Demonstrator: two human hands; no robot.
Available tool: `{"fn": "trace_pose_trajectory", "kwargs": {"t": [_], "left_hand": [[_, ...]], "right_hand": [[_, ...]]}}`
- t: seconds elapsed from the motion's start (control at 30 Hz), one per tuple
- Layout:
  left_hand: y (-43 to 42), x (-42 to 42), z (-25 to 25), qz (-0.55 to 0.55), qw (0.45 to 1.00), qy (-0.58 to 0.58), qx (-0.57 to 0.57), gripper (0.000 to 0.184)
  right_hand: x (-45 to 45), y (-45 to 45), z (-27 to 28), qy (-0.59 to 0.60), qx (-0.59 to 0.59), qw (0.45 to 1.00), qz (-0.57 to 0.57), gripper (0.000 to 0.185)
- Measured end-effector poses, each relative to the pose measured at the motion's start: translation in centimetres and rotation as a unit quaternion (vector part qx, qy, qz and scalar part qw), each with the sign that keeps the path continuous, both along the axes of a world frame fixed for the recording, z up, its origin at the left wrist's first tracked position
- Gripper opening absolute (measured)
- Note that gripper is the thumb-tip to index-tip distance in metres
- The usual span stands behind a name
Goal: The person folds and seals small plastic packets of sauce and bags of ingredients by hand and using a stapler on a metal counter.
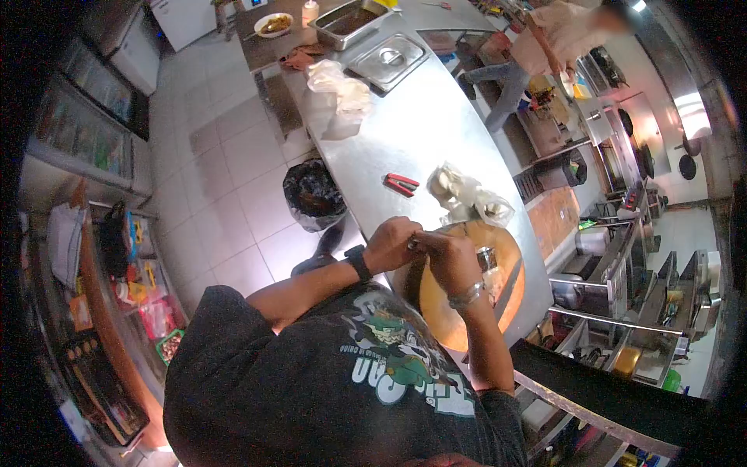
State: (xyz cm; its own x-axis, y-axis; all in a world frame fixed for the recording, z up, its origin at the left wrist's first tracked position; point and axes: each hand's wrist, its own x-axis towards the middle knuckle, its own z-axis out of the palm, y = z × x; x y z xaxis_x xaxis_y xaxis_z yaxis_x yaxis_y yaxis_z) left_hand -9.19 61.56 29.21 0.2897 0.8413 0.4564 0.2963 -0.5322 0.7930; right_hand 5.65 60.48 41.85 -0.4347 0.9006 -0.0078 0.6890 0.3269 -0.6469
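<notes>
Close together in front of my chest, both hands are over the left edge of a round wooden cutting board (440,315). My left hand (391,244), with a black watch at its wrist, has its fingers curled in. Beside it my right hand (454,265), wearing a metal bracelet, is closed too, and the fingers of both meet. Whatever is pinched between them is too small to make out. A knife (510,288) lies on the board's right side, near a small shiny item (487,260). Beyond the board sit crumpled clear plastic bags (461,192) and a red-and-black stapler-like tool (401,184).
Farther along the steel table (420,124) are a whitish bag (340,89), a steel lid (389,61), a deep steel pan (348,23) and a bowl of food (274,26). A black-lined bin (313,194) stands left. Another person (556,39) is at the upper right.
</notes>
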Motion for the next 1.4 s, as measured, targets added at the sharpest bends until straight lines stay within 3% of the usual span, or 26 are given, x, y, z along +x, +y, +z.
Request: {"fn": "trace_pose_trajectory", "kwargs": {"t": [0.17, 0.3, 0.37, 0.8, 0.87, 0.93, 1.0, 1.07, 1.2, 1.27, 1.33, 1.4], "left_hand": [[0.2, 0.3, -0.1, 0.001, 1.0, -0.02, 0.017, 0.032], [0.2, 0.4, -0.3, -0.01, 1.0, -0.025, 0.008, 0.029], [0.2, 0.5, -0.7, -0.014, 0.999, -0.029, 0.008, 0.029], [0.4, 1.4, -0.7, -0.018, 0.999, -0.041, 0.006, 0.026], [0.4, 1.6, -0.8, -0.025, 0.999, -0.04, 0.016, 0.026], [0.3, 1.6, -0.7, -0.011, 0.997, -0.028, -0.064, 0.029], [0.4, 1.7, -0.5, -0.018, 0.997, -0.009, -0.068, 0.029], [0.5, 1.8, -0.3, -0.025, 0.997, 0.011, -0.072, 0.03], [0.3, 2.1, 0.4, -0.051, 0.997, -0.018, -0.056, 0.025], [0.2, 2.6, -0.5, -0.067, 0.996, -0.021, -0.055, 0.021], [0.2, 2.8, -1.6, -0.092, 0.995, -0.004, -0.047, 0.02], [0.0, 2.7, -0.7, -0.12, 0.99, -0.01, -0.071, 0.023]], "right_hand": [[-0.1, 0.1, 0.1, -0.058, 0.025, 0.998, 0.015, 0.026], [-0.1, 0.5, 0.3, -0.057, 0.001, 0.998, 0.022, 0.023], [-0.1, 0.8, -0.3, -0.059, 0.052, 0.996, 0.034, 0.023], [1.0, 1.2, -1.2, -0.089, 0.102, 0.991, 0.014, 0.024], [2.0, 1.5, -1.2, -0.09, 0.059, 0.992, 0.072, 0.026], [2.0, 0.9, -0.2, -0.065, 0.045, 0.996, 0.034, 0.029], [2.1, 0.5, 1.0, -0.039, 0.03, 0.999, -0.005, 0.032], [2.2, 0.4, 1.9, -0.098, 0.019, 0.995, -0.002, 0.035], [3.3, -0.1, -1.2, -0.094, -0.02, 0.995, 0.0, 0.023], [3.1, -0.6, -2.8, -0.077, 0.1, 0.992, -0.014, 0.023], [3.3, -1.2, -4.3, -0.12, 0.089, 0.988, -0.028, 0.011], [3.4, -1.6, -3.3, -0.117, 0.063, 0.991, -0.022, 0.02]]}}
